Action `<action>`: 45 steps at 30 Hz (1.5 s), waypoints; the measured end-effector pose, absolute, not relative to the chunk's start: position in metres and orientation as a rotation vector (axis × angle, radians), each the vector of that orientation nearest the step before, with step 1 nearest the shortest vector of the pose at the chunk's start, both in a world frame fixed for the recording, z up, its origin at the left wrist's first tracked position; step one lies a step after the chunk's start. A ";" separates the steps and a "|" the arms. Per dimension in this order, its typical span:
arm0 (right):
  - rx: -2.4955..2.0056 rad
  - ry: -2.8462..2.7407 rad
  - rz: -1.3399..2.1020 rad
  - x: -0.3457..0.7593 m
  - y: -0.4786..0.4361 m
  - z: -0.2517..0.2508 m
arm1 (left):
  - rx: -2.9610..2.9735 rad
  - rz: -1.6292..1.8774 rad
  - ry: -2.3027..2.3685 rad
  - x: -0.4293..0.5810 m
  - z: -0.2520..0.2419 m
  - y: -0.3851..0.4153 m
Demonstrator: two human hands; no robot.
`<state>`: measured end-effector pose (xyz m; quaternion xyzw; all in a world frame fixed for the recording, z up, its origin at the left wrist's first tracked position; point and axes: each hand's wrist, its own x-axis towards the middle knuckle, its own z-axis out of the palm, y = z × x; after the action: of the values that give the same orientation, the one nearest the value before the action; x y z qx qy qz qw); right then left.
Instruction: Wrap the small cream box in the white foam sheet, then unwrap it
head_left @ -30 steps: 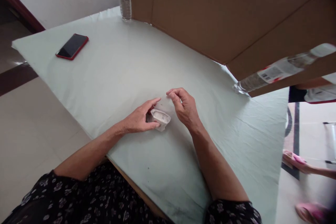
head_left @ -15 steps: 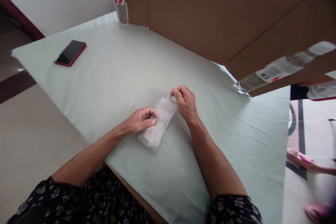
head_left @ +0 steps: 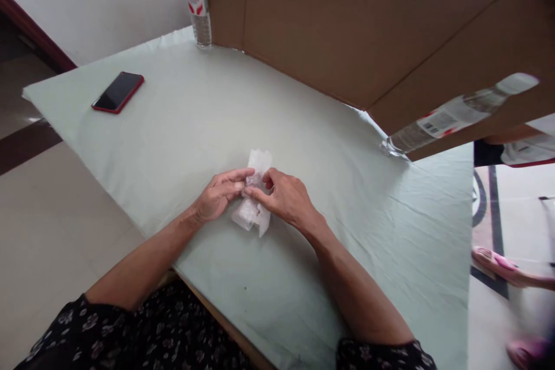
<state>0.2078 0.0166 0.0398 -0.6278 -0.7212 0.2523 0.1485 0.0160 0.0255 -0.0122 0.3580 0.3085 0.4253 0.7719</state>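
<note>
A small, crumpled white packet in thin, see-through wrapping (head_left: 250, 213) lies on the cloth-covered table, bunched in the middle with both ends flaring out. My left hand (head_left: 219, 192) grips its left edge, fingers stretched along it and thumb close below them. From the right, my right hand (head_left: 284, 193) closes on the packet's middle with curled fingers, its thumb reaching across toward the left fingertips. Part of the packet is hidden behind the right thumb and fingers. What is inside the wrapping cannot be made out.
A phone in a red case (head_left: 118, 92) lies at the table's far left. One water bottle (head_left: 199, 11) stands at the back, another bottle (head_left: 459, 115) at the right, both against a brown cardboard panel (head_left: 325, 29). Another person's foot in a pink shoe (head_left: 498, 263) shows beyond the pale green tablecloth (head_left: 195, 110).
My right hand has come down and left from the packet's top corner to its middle. The packet has turned more upright and is now bunched between both hands.
</note>
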 end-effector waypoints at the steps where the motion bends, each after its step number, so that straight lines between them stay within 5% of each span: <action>1: -1.808 -2.076 0.707 0.207 0.018 0.036 | 0.771 0.929 0.656 0.016 -0.012 0.026; 8: -1.518 -1.527 1.000 0.236 0.032 0.011 | 0.759 1.066 0.782 0.018 -0.007 0.033; 14: -1.287 -1.102 1.415 0.242 0.037 -0.006 | 1.415 1.259 1.364 0.015 -0.004 0.030; 20: -1.150 -1.055 1.635 0.225 0.030 -0.001 | 1.623 1.028 1.419 0.021 -0.002 0.023; 32: -1.429 -1.145 1.049 0.250 0.047 -0.021 | 1.135 1.072 1.517 -0.003 -0.004 0.043; 38: -1.452 -1.218 0.765 0.260 0.045 -0.004 | 1.425 1.227 1.708 -0.008 -0.005 0.043; 45: -1.422 -1.796 0.955 0.250 0.022 0.036 | 2.240 1.221 1.357 0.002 0.016 0.025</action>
<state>0.2496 0.0220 0.0357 -0.5420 -0.6847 0.3640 0.3238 0.0024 0.0251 0.0164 0.7690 0.4658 0.4194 0.1258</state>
